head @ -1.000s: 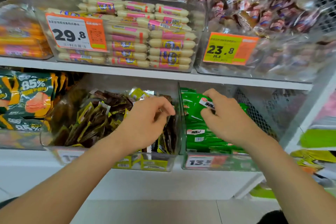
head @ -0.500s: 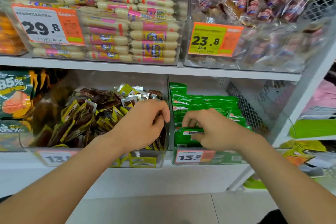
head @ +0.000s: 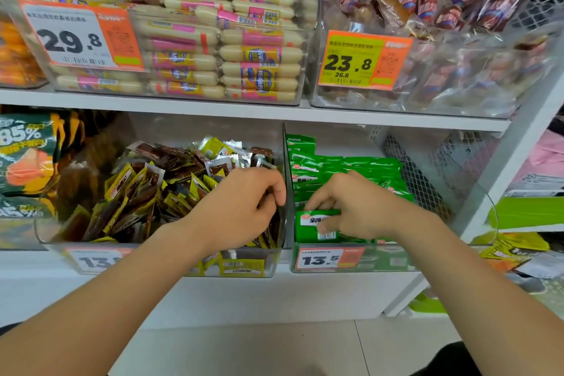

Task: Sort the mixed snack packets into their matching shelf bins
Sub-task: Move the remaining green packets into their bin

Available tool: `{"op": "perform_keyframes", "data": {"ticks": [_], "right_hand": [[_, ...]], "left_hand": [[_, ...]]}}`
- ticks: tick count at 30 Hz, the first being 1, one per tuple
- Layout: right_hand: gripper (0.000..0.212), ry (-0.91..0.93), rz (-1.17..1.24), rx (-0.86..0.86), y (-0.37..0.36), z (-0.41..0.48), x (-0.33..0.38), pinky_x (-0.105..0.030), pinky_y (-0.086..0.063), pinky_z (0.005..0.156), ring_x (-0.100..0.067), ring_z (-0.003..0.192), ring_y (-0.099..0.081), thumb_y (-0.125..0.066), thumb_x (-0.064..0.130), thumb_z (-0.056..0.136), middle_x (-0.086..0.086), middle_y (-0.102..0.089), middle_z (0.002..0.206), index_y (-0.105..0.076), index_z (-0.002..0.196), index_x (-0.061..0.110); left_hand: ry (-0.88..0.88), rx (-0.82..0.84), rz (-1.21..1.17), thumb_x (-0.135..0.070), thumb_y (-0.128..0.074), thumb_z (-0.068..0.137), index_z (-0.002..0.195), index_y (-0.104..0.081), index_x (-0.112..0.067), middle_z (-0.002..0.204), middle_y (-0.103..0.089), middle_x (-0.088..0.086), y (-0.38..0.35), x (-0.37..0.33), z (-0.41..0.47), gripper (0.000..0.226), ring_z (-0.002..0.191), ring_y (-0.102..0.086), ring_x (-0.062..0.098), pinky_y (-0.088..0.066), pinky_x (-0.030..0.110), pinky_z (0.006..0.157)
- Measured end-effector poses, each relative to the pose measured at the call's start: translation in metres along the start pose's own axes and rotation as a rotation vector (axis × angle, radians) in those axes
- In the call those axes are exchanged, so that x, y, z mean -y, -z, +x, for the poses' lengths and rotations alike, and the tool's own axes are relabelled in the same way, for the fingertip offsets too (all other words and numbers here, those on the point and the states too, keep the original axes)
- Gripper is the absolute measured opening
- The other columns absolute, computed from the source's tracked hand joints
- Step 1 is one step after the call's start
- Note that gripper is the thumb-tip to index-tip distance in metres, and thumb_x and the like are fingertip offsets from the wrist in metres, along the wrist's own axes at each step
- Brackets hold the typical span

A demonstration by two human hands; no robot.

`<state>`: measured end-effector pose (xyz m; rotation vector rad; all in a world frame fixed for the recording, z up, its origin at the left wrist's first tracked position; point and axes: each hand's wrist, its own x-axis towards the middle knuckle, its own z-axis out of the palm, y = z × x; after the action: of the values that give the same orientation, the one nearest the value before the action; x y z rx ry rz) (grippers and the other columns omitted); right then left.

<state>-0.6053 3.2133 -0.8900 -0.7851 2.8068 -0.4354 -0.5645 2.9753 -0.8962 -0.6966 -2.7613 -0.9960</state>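
Two clear bins stand side by side on the lower shelf. The left bin [head: 171, 265] holds a jumble of yellow and brown snack packets [head: 146, 189]. The right bin [head: 396, 262] holds stacked green packets [head: 360, 165]. My left hand [head: 244, 204] is inside the left bin at its right wall, fingers curled over packets; what it holds is hidden. My right hand [head: 357, 207] is in the right bin and pinches a green packet [head: 308, 227] standing at the front of the stack.
A clear divider wall [head: 287, 168] separates the two bins. The upper shelf [head: 244, 111] carries a bin of pink-and-white sausages [head: 219, 49] and a bin of brown wrapped snacks [head: 442, 40]. Large green bags [head: 24, 156] lie at the left. Wire mesh [head: 427, 180] lines the right side.
My right hand brought a green packet down from the top of the stack to the front of the right bin. My left hand stayed in the left bin.
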Motion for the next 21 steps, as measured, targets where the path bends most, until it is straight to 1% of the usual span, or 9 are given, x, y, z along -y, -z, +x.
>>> {"op": "perform_keyframes", "data": {"ticks": [4, 7, 9, 11, 13, 15, 18, 19, 21], "right_hand": [[0.046, -0.006, -0.048, 0.033, -0.005, 0.002, 0.002, -0.036, -0.054, 0.101, -0.007, 0.115, -0.064, -0.085, 0.032, 0.085, 0.006, -0.072, 0.126, -0.071, 0.129, 0.029], [0.042, -0.026, -0.031, 0.003, -0.001, 0.003, 0.002, -0.034, -0.053, 0.099, -0.01, 0.115, -0.064, -0.082, 0.028, 0.088, 0.004, -0.071, 0.126, -0.072, 0.128, 0.027], [0.039, -0.047, 0.005, -0.066, 0.003, 0.001, 0.0, -0.034, -0.051, 0.102, -0.01, 0.119, -0.061, -0.079, 0.026, 0.092, 0.004, -0.07, 0.127, -0.07, 0.129, 0.028], [0.037, -0.06, 0.026, -0.068, 0.002, -0.001, 0.001, -0.037, -0.051, 0.105, -0.005, 0.115, -0.06, -0.079, 0.025, 0.092, 0.008, -0.069, 0.124, -0.07, 0.127, 0.032], [0.039, -0.032, -0.02, -0.002, -0.005, 0.0, 0.002, -0.034, -0.052, 0.101, 0.0, 0.105, -0.058, -0.082, 0.027, 0.089, 0.013, -0.07, 0.117, -0.072, 0.125, 0.034], [0.046, -0.03, -0.073, 0.023, -0.007, 0.0, 0.008, -0.031, -0.054, 0.096, -0.002, 0.102, -0.06, -0.086, 0.033, 0.084, 0.011, -0.071, 0.118, -0.072, 0.128, 0.034], [0.063, -0.039, -0.193, -0.064, 0.001, -0.001, 0.014, -0.038, -0.056, 0.094, -0.013, 0.112, -0.063, -0.09, 0.047, 0.075, 0.007, -0.07, 0.122, -0.069, 0.133, 0.034], [0.063, -0.032, -0.233, -0.097, 0.005, -0.002, 0.017, -0.038, -0.054, 0.092, -0.013, 0.111, -0.061, -0.089, 0.05, 0.076, 0.008, -0.068, 0.119, -0.069, 0.134, 0.034], [0.04, 0.015, -0.204, -0.196, 0.009, -0.003, 0.027, -0.034, -0.054, 0.087, -0.002, 0.091, -0.057, -0.082, 0.044, 0.086, 0.014, -0.064, 0.103, -0.075, 0.123, 0.032]], "left_hand": [[0.0, 0.007, -0.005, -0.001, -0.053, 0.095, 0.091, -0.066, -0.027, 0.063, -0.062, -0.005, 0.0, 0.0, 0.0, 0.03, 0.045, -0.048, 0.011, -0.045, 0.032, 0.048], [0.0, 0.02, -0.005, 0.0, -0.053, 0.095, 0.091, -0.066, -0.027, 0.066, -0.064, -0.004, 0.001, 0.0, -0.001, 0.03, 0.047, -0.05, 0.013, -0.046, 0.034, 0.049], [-0.007, 0.031, 0.0, -0.001, -0.053, 0.096, 0.093, -0.066, -0.028, 0.069, -0.066, -0.002, 0.001, 0.001, -0.002, 0.03, 0.049, -0.053, 0.016, -0.048, 0.036, 0.049], [-0.011, 0.036, 0.012, -0.002, -0.053, 0.097, 0.094, -0.067, -0.028, 0.072, -0.068, -0.003, 0.001, 0.002, -0.002, 0.029, 0.052, -0.056, 0.019, -0.05, 0.037, 0.052], [-0.015, 0.036, 0.023, -0.004, -0.054, 0.097, 0.095, -0.067, -0.029, 0.074, -0.069, -0.005, 0.001, 0.004, -0.001, 0.029, 0.053, -0.058, 0.019, -0.051, 0.036, 0.054], [-0.015, 0.038, 0.028, -0.005, -0.054, 0.098, 0.096, -0.068, -0.029, 0.077, -0.069, -0.006, 0.001, 0.005, -0.001, 0.028, 0.055, -0.059, 0.017, -0.051, 0.031, 0.054], [-0.013, 0.016, 0.045, -0.006, -0.055, 0.098, 0.098, -0.069, -0.029, 0.081, -0.068, -0.009, 0.007, 0.005, -0.002, 0.026, 0.061, -0.061, 0.011, -0.049, 0.02, 0.057], [-0.009, -0.015, 0.062, -0.007, -0.055, 0.097, 0.097, -0.069, -0.03, 0.08, -0.067, -0.01, 0.011, 0.005, -0.002, 0.027, 0.064, -0.063, 0.01, -0.051, 0.022, 0.061], [0.049, -0.116, 0.087, -0.005, -0.055, 0.093, 0.092, -0.068, -0.03, 0.075, -0.064, -0.011, 0.023, 0.011, -0.001, 0.028, 0.061, -0.061, 0.01, -0.053, 0.028, 0.062]]}}
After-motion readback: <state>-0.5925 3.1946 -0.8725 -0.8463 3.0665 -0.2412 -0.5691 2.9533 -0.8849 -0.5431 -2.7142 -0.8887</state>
